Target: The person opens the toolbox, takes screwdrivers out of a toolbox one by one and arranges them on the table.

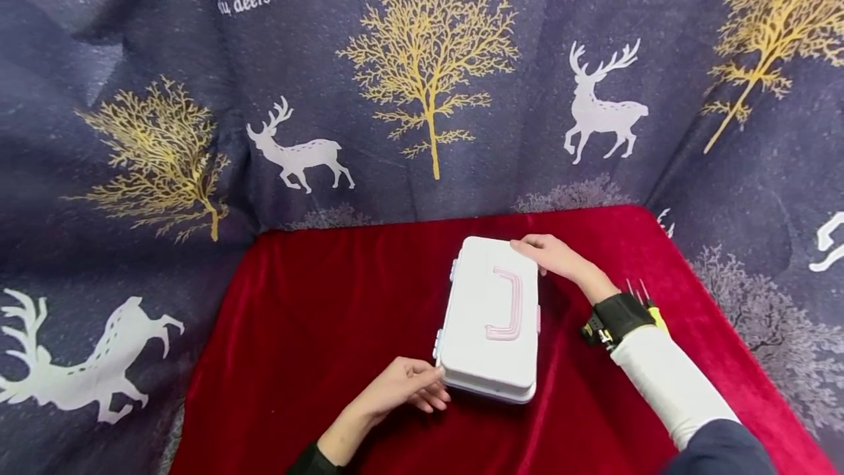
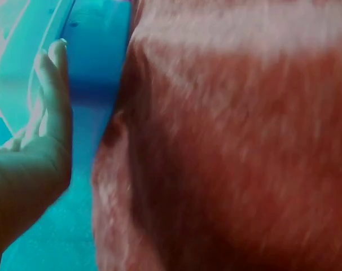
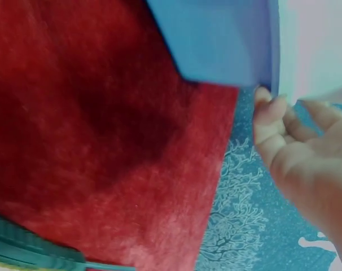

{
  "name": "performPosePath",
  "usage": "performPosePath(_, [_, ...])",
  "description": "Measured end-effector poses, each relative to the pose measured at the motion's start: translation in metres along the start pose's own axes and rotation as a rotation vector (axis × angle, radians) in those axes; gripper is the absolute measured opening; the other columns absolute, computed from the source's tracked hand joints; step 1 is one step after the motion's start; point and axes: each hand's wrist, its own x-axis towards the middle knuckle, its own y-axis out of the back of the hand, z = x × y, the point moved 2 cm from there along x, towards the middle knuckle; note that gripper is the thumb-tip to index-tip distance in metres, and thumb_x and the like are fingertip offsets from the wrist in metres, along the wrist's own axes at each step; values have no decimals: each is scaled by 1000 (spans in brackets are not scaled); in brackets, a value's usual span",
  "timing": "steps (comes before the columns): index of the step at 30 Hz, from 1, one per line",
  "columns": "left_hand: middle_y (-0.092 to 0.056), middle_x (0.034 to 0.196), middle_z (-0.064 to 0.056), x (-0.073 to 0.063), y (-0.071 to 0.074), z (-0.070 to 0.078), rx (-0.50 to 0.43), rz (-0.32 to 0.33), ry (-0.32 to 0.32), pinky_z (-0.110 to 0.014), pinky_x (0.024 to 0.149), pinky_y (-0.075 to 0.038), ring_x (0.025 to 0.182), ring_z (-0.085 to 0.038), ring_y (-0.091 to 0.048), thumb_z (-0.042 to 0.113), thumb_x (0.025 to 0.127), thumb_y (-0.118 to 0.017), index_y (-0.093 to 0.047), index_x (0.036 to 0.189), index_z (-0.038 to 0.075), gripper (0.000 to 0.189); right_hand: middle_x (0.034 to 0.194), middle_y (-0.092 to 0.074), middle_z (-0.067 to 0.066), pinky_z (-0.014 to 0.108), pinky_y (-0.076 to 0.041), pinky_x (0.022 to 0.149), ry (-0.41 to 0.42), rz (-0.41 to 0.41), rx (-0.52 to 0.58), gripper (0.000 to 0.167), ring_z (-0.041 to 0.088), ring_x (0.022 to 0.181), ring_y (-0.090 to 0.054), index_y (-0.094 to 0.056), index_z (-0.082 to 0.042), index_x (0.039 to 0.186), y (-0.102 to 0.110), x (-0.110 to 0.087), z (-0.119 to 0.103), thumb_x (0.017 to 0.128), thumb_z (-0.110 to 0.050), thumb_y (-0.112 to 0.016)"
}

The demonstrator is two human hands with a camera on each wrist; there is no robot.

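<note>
A white plastic carrying case [image 1: 471,306] with a pink folding handle [image 1: 514,306] lies closed near the middle of the red cloth. Pale hinges [image 1: 438,343] run down its left side and a pink latch [image 1: 538,318] sits on the right. My left hand [image 1: 405,387] touches the near left corner, its fingers fairly straight along the case's wall [image 2: 97,56]. At the far right corner my right hand [image 1: 554,255] pinches the rim; in the right wrist view its curled fingertips [image 3: 262,95] meet the lid's edge. The case's underside is hidden in the head view.
Beside my right wrist lies a yellow-handled tool with thin metal prongs [image 1: 649,306], partly behind the arm. Red cloth [image 1: 316,314] covers the table. A dark curtain [image 1: 409,196] printed with deer and trees hangs behind and along both sides.
</note>
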Motion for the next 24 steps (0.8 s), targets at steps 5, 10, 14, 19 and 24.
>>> performPosePath(5, [-77,87,-18,-2,23,10,39,166,24,-27,63,-60,76,-22,-77,33,103,-65,-71,107,-8,42,79,-61,4,39,-55,60,-81,32,87,47,22,62,-57,-66,-2,104,0,-24,-1,104,-49,-57])
performPosePath(10, [-76,87,-20,2,48,28,114,323,11,-30,65,-61,76,-24,-76,38,103,-63,-69,109,-9,47,81,-65,7,34,-58,59,-156,35,243,49,21,64,-64,-57,3,109,-4,-46,-5,105,-46,-57])
performPosePath(14, [-74,88,-18,11,65,43,197,437,23,-31,67,-60,77,-25,-74,48,102,-61,-66,105,-6,53,85,-67,10,35,-60,59,-179,8,340,52,24,66,-69,-52,7,119,-11,-65,-8,107,-43,-55])
performPosePath(19, [-65,96,-15,26,79,56,200,499,30,-36,74,-60,77,-20,-70,46,100,-65,-53,113,-4,53,84,-66,9,37,-62,62,-183,-47,435,55,20,67,-68,-51,11,127,-22,-84,-15,109,-41,-50])
performPosePath(24, [-61,105,-16,44,89,64,193,528,18,-35,76,-57,80,-18,-66,51,101,-63,-46,133,-6,68,84,-69,11,40,-63,68,-168,-69,483,56,24,70,-72,-51,14,125,-31,-95,-25,109,-40,-51])
